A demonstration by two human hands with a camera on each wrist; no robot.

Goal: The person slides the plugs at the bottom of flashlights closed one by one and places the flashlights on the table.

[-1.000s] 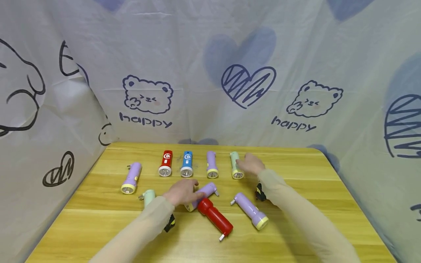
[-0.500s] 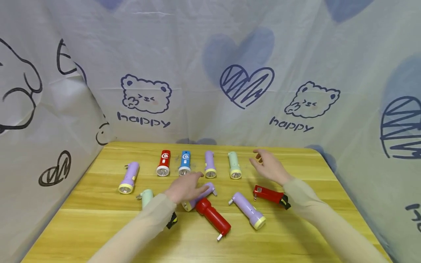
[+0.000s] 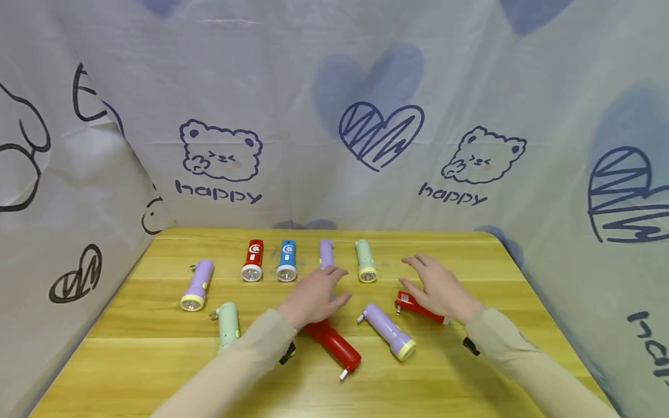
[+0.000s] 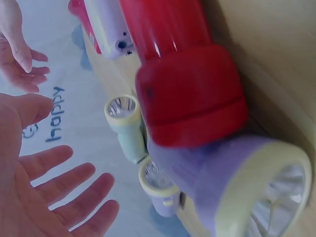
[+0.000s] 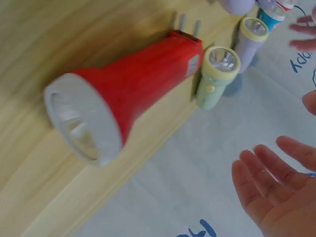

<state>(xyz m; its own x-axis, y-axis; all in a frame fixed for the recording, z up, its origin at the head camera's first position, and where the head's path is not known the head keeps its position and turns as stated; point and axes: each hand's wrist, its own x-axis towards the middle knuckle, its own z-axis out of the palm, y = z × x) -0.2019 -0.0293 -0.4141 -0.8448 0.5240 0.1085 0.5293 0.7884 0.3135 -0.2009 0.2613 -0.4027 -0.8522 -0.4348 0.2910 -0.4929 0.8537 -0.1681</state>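
Observation:
My left hand hovers with spread fingers over the middle of the table, holding nothing. Under it a red flashlight lies against a purple flashlight, which the hand mostly hides in the head view. My right hand, also holding nothing, is above another red flashlight with plug prongs and a white rim. Between the hands rests a purple flashlight with a yellow rim. At the back stands a row: red flashlight, blue flashlight, purple flashlight and mint green flashlight.
On the left side lie a purple flashlight and a mint green flashlight, the latter partly covered by my left sleeve. The wooden table meets a printed white curtain at the back and sides.
My right hand has let go of the mint green flashlight in the back row and moved right, over the red one. The left hand has risen slightly and shifted right. The view has turned slightly right.

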